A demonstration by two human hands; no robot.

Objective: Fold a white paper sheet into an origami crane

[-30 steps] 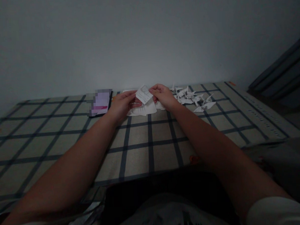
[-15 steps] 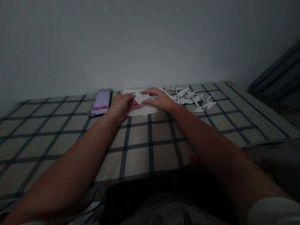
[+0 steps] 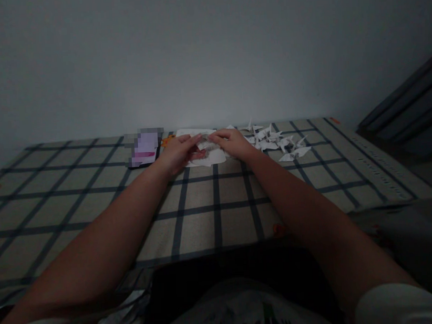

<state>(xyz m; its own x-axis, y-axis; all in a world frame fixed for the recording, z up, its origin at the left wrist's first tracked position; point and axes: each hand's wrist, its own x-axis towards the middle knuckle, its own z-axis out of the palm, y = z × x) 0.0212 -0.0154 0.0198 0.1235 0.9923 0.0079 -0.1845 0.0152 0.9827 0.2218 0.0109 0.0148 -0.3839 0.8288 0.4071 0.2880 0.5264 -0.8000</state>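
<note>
Between my hands is a small piece of folded white paper (image 3: 205, 145), partly covered by my fingers. My left hand (image 3: 178, 153) grips its left side, thumb and fingers closed on it. From the right, my right hand (image 3: 233, 143) pinches the same paper near its upper edge. Flat white paper sheets (image 3: 216, 158) lie on the cloth beneath both hands. Just right of my right hand rests a cluster of folded white paper cranes (image 3: 268, 139), several of them, with pointed wings. The exact folds of the held paper are too small and dim to make out.
A tablet or phone with a lit, partly blurred screen (image 3: 145, 146) lies left of my left hand. The checked tablecloth (image 3: 200, 224) covers the table, which meets a plain wall (image 3: 211, 62) at the back. A dark striped curtain (image 3: 410, 96) hangs at the right.
The right fingers have shifted and drawn together over the folded paper, which is now more hidden and lies lower between the hands. The left hand has barely moved.
</note>
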